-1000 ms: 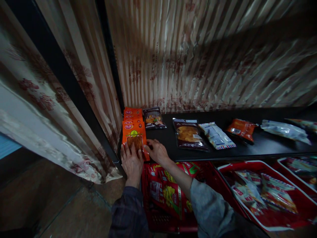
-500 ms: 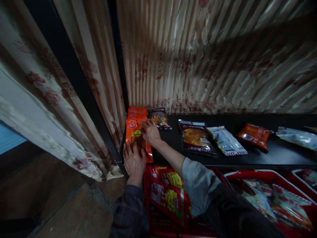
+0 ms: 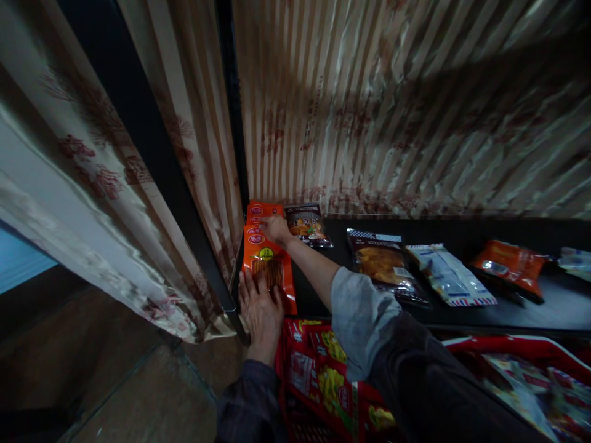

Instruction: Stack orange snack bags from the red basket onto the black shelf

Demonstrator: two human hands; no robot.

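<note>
Red packets [image 3: 330, 375] in red basket [image 3: 293, 415] (hands [image 3: 262, 317] [image 3: 277, 231] on orange packets [image 3: 270, 261]).

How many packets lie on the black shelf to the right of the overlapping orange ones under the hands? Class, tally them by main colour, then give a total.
Dark brown packets: 2
Whitish packets: 2 (one cut off by the picture's edge)
Orange packet: 1
Total: 5
</note>
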